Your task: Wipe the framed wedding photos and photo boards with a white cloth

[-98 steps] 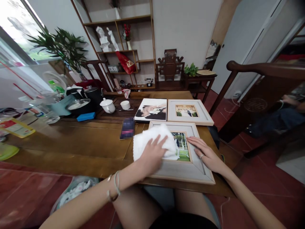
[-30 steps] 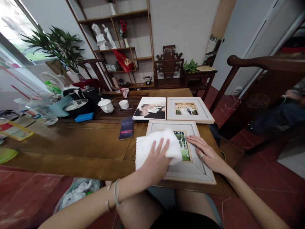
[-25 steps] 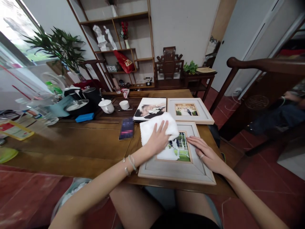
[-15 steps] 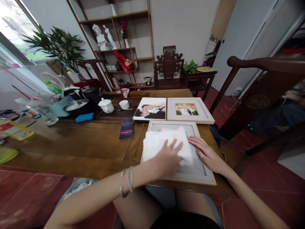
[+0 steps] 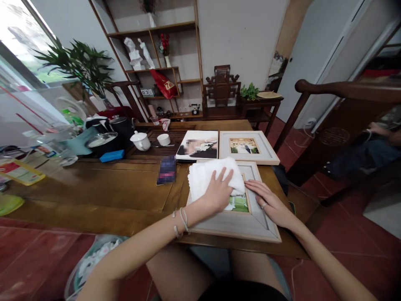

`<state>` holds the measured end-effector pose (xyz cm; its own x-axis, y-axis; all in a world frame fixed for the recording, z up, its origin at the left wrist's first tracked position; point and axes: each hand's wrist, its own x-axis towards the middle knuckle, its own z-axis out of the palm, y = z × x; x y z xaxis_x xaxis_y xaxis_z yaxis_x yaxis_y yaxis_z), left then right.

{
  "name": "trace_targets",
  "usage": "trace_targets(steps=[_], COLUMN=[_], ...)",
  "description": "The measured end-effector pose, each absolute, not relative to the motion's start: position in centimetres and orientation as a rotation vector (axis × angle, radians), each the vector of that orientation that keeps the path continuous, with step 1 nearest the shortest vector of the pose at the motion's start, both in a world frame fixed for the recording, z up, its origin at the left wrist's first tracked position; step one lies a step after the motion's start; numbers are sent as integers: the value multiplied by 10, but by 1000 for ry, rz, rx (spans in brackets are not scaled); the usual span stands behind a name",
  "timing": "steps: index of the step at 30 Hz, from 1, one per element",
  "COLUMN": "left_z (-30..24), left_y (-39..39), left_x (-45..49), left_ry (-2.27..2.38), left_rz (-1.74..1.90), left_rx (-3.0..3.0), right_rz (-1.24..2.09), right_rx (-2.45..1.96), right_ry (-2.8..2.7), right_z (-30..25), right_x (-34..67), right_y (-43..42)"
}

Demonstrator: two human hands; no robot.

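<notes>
My left hand [image 5: 216, 193] lies spread on top of a folded white cloth [image 5: 202, 177], pressing it onto a picture frame [image 5: 225, 230] at the table's edge. Its fingers are apart, and no grip on the cloth shows. Part of a green picture [image 5: 239, 202] peeks out beside the cloth; the rest is covered. With fingers stretched out, my right hand [image 5: 271, 205] rests flat on the right side of the same frame. Just behind are a second picture frame [image 5: 269, 149] with a small photo and a white-topped photo panel [image 5: 200, 142].
A dark patterned booklet or phone-like item [image 5: 166, 170] lies left of the frames. Farther left are a blue block [image 5: 112, 156], a white lidded cup [image 5: 140, 141], a small white cup [image 5: 163, 139] and a black pot [image 5: 103, 144]. A wooden chair [image 5: 332, 125] stands right.
My left hand has slid the cloth up and to the left over the frame, uncovering part of the green picture. My right hand stays on the frame's right side.
</notes>
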<state>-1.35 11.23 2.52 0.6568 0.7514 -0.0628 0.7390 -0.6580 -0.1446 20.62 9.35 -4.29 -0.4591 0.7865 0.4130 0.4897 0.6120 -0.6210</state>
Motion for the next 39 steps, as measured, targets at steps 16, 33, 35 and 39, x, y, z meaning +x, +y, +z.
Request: trace_targets(steps=[16, 33, 35, 39], left_z=[57, 29, 25, 28], left_y=[24, 152, 152, 151], left_x=[-13, 16, 5, -34], left_ry=[-779, -592, -677, -834], left_rz=[204, -108, -87, 29], left_rx=[-3039, -2868, -2861, -2824], right_rz=[561, 507, 516, 569], right_rx=[-1015, -1043, -1018, -1007], right_ry=[-2157, -2155, -2159, -2161], right_z=[-41, -46, -45, -41], right_x=[206, 207, 207, 207], right_y=[93, 94, 94, 93])
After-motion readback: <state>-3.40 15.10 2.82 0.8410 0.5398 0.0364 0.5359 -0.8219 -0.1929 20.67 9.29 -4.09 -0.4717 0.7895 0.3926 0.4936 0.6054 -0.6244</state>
